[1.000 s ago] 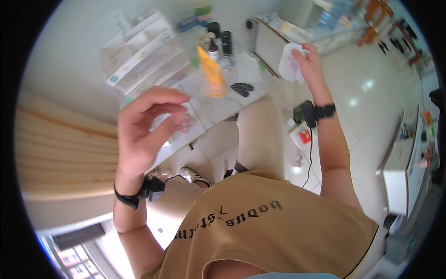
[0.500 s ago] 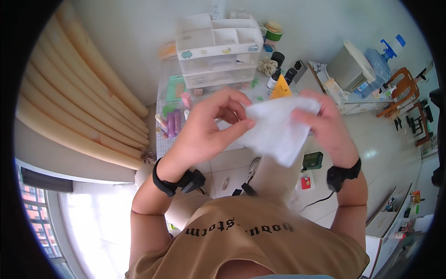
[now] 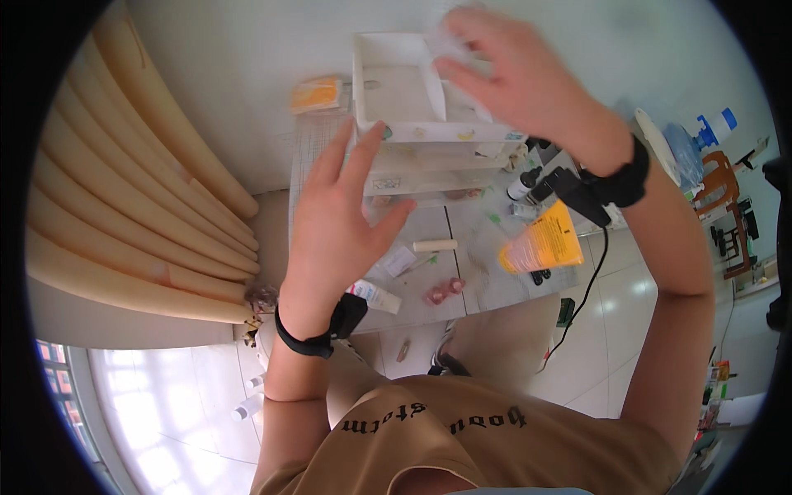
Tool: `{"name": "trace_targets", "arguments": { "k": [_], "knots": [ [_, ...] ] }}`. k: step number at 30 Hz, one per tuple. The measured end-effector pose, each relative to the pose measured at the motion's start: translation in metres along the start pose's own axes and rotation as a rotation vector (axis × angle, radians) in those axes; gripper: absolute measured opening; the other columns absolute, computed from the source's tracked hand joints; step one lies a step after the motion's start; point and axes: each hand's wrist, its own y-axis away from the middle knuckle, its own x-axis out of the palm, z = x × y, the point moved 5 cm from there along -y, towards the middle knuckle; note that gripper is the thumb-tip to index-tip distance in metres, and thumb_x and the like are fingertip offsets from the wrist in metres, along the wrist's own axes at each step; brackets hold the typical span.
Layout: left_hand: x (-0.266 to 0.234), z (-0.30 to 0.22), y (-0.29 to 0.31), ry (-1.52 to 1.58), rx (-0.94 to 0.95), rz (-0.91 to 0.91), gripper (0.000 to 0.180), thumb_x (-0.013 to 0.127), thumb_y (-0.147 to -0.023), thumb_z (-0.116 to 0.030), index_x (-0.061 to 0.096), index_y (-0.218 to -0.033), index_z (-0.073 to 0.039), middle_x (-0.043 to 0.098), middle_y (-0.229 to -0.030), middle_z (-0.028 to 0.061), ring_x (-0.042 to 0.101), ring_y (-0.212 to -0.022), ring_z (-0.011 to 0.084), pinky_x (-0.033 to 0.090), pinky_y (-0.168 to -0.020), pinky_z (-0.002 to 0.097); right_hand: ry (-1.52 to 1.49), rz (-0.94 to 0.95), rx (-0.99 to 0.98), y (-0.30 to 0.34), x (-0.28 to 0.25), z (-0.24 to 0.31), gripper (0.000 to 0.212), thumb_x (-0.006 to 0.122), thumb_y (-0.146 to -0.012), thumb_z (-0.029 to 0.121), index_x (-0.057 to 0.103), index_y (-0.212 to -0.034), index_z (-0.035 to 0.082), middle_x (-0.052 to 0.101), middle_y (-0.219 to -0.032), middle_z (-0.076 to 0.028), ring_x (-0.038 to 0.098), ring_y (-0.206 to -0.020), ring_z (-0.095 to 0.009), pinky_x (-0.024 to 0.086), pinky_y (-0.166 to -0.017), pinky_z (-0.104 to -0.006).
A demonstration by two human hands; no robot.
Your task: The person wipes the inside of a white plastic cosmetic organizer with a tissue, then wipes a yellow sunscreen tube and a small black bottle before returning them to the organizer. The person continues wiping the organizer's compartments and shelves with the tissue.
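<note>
1. White drawer box [image 3: 425, 132], far in the head view: left hand [image 3: 334, 219], fingers spread, at its near-left edge.
2. Right hand [image 3: 524, 78], grip blurred, has moved the whitish cloth [image 3: 448, 43] from between the hands to the box's far right.

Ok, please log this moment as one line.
left hand: open, at organizer front; right hand: blurred, over organizer, holding white cloth; yellow tube: on table
</note>
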Motion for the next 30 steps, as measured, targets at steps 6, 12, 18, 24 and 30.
{"name": "trace_targets", "arguments": {
  "k": [6, 12, 18, 24, 30],
  "knots": [
    [0.005, 0.012, 0.002, 0.098, -0.015, 0.007, 0.097, 0.094, -0.082, -0.016, 0.052, -0.17, -0.017, 0.052, -0.169, 0.0273, 0.064, -0.138, 0.0482, 0.06, -0.105, 0.0513, -0.146, 0.414, -0.247, -0.013, 0.081, 0.011, 0.053, 0.065, -0.109, 0.045, 0.067, -0.14, 0.002, 0.078, -0.115, -0.016, 0.074, -0.109, -0.042, 0.039, -0.134, -0.0564],
    [0.01, 0.009, -0.004, 0.039, -0.047, -0.045, 0.094, 0.095, -0.082, -0.014, 0.057, -0.167, -0.017, 0.056, -0.165, 0.0242, 0.066, -0.136, 0.0462, 0.061, -0.104, 0.0505, -0.133, 0.631, -0.18, -0.019, 0.073, 0.013, 0.051, 0.071, -0.108, 0.042, 0.068, -0.139, 0.002, 0.073, -0.135, -0.017, 0.067, -0.128, -0.043, 0.039, -0.133, -0.0582],
    [0.007, 0.013, 0.0, 0.072, -0.062, -0.047, 0.093, 0.094, -0.082, -0.013, 0.058, -0.167, -0.02, 0.056, -0.167, 0.0229, 0.067, -0.134, 0.0458, 0.06, -0.106, 0.0499, -0.2, 0.624, -0.111, -0.04, 0.071, 0.009, 0.031, 0.076, -0.103, 0.031, 0.079, -0.113, 0.002, 0.075, -0.098, -0.017, 0.07, -0.089, -0.034, 0.055, -0.085, -0.0454],
    [0.007, 0.02, 0.003, 0.12, -0.03, -0.06, 0.097, 0.094, -0.082, -0.011, 0.055, -0.17, -0.021, 0.054, -0.17, 0.0223, 0.065, -0.135, 0.0452, 0.06, -0.106, 0.0494, -0.438, 0.213, 0.238, -0.061, 0.036, -0.027, 0.018, 0.077, -0.105, 0.015, 0.085, -0.111, -0.001, 0.079, -0.09, -0.004, 0.066, -0.082, -0.009, 0.053, -0.073, -0.0285],
    [0.009, 0.018, 0.005, 0.164, -0.04, -0.059, 0.101, 0.094, -0.08, -0.01, 0.053, -0.172, -0.021, 0.052, -0.172, 0.0221, 0.064, -0.137, 0.0456, 0.06, -0.108, 0.0493, -0.22, -0.313, -0.031, -0.104, 0.04, -0.026, 0.013, 0.078, -0.099, 0.005, 0.082, -0.109, -0.004, 0.076, -0.106, -0.02, 0.08, -0.092, -0.031, 0.066, -0.084, -0.0367]
  ]
}}
